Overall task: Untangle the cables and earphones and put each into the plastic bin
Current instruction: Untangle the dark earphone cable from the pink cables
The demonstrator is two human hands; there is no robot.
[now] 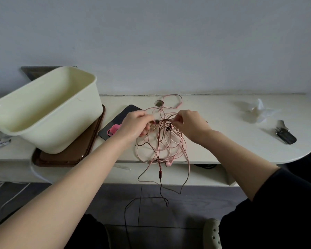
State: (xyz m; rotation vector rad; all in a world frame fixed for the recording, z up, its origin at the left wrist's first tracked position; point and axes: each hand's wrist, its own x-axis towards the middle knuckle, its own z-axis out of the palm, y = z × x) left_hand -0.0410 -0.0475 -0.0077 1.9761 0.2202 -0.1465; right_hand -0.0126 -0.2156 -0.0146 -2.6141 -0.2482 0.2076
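A tangle of pink and dark red earphone cables lies on the white table, with loops trailing over the front edge toward the floor. My left hand pinches part of the knot at its left side. My right hand pinches strands at the knot's right side, fingers curled. The two hands hold the tangle slightly above the tabletop. A cream plastic bin stands tilted at the left on a brown tray; nothing shows inside it.
A dark phone with a pink ring holder lies between bin and tangle. Crumpled clear plastic and a black key fob sit at the right. A foil scrap lies far left. The floor below is grey tile.
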